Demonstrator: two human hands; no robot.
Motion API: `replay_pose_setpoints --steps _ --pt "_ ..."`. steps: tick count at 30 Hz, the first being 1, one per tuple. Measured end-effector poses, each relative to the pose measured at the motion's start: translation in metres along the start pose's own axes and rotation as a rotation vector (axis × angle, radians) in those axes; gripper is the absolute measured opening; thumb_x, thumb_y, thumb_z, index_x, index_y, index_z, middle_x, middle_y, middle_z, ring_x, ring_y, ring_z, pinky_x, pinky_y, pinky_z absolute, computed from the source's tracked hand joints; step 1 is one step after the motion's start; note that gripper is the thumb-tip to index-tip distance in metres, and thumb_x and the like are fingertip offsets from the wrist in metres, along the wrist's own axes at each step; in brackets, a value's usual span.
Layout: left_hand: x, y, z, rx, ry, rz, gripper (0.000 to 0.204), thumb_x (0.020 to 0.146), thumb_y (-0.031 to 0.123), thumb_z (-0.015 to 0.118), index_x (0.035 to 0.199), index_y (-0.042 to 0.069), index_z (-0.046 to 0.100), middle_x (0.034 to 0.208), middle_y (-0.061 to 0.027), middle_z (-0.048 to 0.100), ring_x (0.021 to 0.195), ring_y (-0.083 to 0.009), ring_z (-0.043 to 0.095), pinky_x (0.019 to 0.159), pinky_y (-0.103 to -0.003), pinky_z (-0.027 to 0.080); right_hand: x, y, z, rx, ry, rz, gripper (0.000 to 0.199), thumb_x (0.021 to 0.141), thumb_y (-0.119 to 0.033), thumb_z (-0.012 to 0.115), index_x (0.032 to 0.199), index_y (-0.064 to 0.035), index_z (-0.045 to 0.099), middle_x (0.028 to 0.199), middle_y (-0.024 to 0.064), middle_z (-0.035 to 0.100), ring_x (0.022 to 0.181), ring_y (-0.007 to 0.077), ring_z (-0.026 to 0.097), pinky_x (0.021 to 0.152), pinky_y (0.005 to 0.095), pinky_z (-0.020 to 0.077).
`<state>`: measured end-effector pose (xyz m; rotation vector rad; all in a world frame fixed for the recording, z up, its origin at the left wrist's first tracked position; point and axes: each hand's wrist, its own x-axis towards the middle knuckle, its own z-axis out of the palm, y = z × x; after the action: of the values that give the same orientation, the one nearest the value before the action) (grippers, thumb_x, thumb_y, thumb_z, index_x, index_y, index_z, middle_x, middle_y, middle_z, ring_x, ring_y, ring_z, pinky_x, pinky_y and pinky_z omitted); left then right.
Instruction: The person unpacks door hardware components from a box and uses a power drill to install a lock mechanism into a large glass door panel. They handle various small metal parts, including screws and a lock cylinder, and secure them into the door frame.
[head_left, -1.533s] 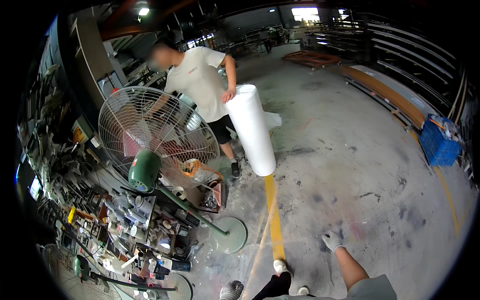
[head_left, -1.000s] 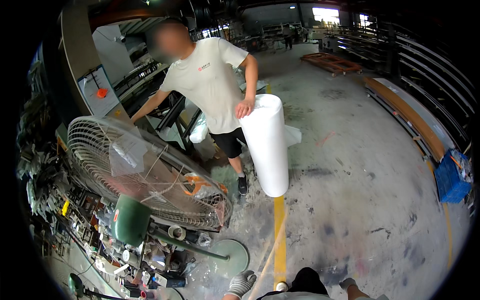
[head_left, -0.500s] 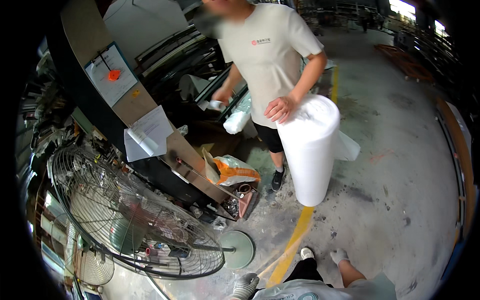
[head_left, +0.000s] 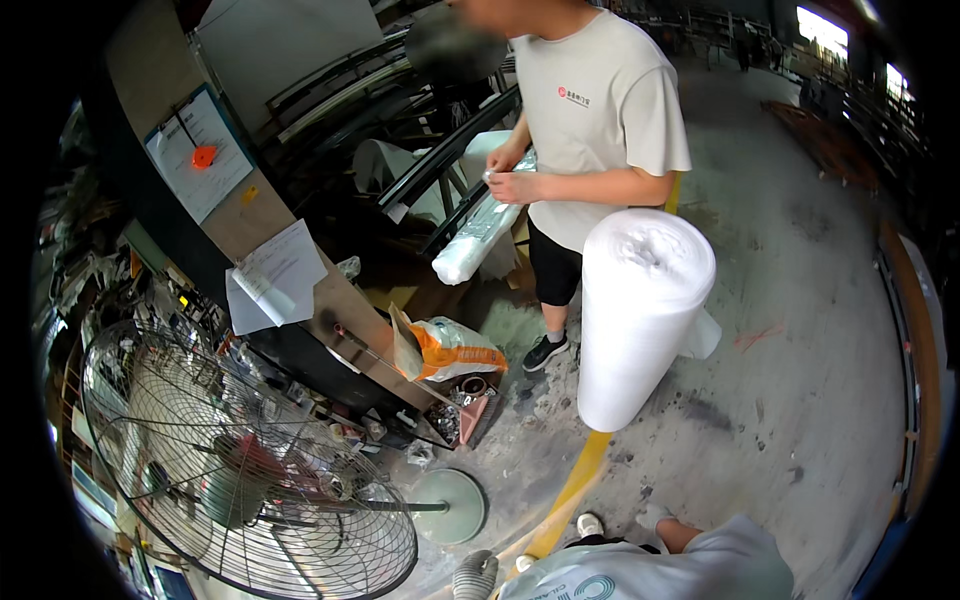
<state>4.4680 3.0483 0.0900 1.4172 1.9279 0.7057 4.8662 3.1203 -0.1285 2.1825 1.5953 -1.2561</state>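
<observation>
At the lower edge, my left hand (head_left: 475, 576) wears a grey ribbed glove and hangs beside my body. Its fingers are not clear enough to show what they hold, if anything. My right hand (head_left: 652, 516), in a pale glove, is mostly hidden and blurred past my shirt (head_left: 650, 570). A thin tan strip (head_left: 560, 513) runs across the floor near my left hand; I cannot tell whether I hold it. Ahead stands a tall white roll of foam sheet (head_left: 640, 330), upright and out of my reach.
Behind the roll, a person (head_left: 600, 120) in a light T-shirt fingers something small above a plastic-wrapped bundle (head_left: 480, 240). A large caged fan (head_left: 250, 480) fills the left, its round base (head_left: 447, 506) on the floor. A dustpan (head_left: 472, 420) and an orange-white sack (head_left: 455, 347) lie by the pillar (head_left: 340, 330).
The person has taken a hand off the roll and brought both hands together over the wrapped bundle. My view has shifted; my hands now sit lower and show less.
</observation>
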Motion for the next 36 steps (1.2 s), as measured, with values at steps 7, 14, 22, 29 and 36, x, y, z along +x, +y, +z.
replay_pose_setpoints --steps 7,14,22,29,36 --pt "-0.003 -0.010 0.010 0.010 0.068 -0.081 0.032 0.087 0.026 0.061 0.106 0.001 0.064 0.098 -0.0191 0.065 0.090 -0.0327 0.063 0.082 -0.040 0.050 -0.002 0.009 -0.034 -0.102 -0.106 0.010 0.043 0.076 -0.037 0.057 0.108 -0.0098 0.065 0.112 0.0183 0.062 0.109 0.0340 0.057 0.092 0.0402 0.0453" --pt "0.008 0.018 0.000 0.006 0.086 -0.025 0.031 0.087 0.025 0.059 0.102 -0.001 0.064 0.096 -0.0221 0.065 0.091 -0.0359 0.062 0.082 -0.042 0.049 0.059 -0.020 -0.026 0.080 0.057 0.040 0.040 0.077 -0.038 0.057 0.102 -0.0096 0.068 0.104 0.0191 0.065 0.099 0.0351 0.061 0.089 0.0395 0.0466" --pt "0.006 0.019 -0.011 0.061 0.026 -0.097 0.031 0.088 0.025 0.056 0.101 -0.002 0.064 0.097 -0.0244 0.064 0.093 -0.0374 0.062 0.084 -0.043 0.048 0.048 -0.042 -0.009 -0.005 -0.005 0.011 0.043 0.075 -0.037 0.059 0.103 -0.0061 0.066 0.107 0.0187 0.064 0.101 0.0339 0.060 0.089 0.0393 0.0466" --pt "0.011 0.027 -0.014 0.095 -0.021 -0.053 0.036 0.089 0.028 0.054 0.107 -0.002 0.063 0.103 -0.0234 0.064 0.099 -0.0360 0.061 0.088 -0.042 0.047 0.059 0.029 0.026 0.065 -0.054 0.111 0.047 0.074 -0.038 0.061 0.108 -0.0054 0.065 0.110 0.0193 0.064 0.105 0.0337 0.059 0.089 0.0389 0.0465" --pt "0.006 0.038 -0.022 0.157 -0.078 -0.107 0.038 0.090 0.030 0.054 0.109 -0.003 0.062 0.105 -0.0246 0.063 0.100 -0.0359 0.061 0.088 -0.041 0.047 0.070 0.032 0.029 0.124 -0.125 0.142 0.053 0.073 -0.041 0.060 0.110 -0.0027 0.064 0.116 0.0227 0.060 0.110 0.0350 0.057 0.093 0.0397 0.0444"
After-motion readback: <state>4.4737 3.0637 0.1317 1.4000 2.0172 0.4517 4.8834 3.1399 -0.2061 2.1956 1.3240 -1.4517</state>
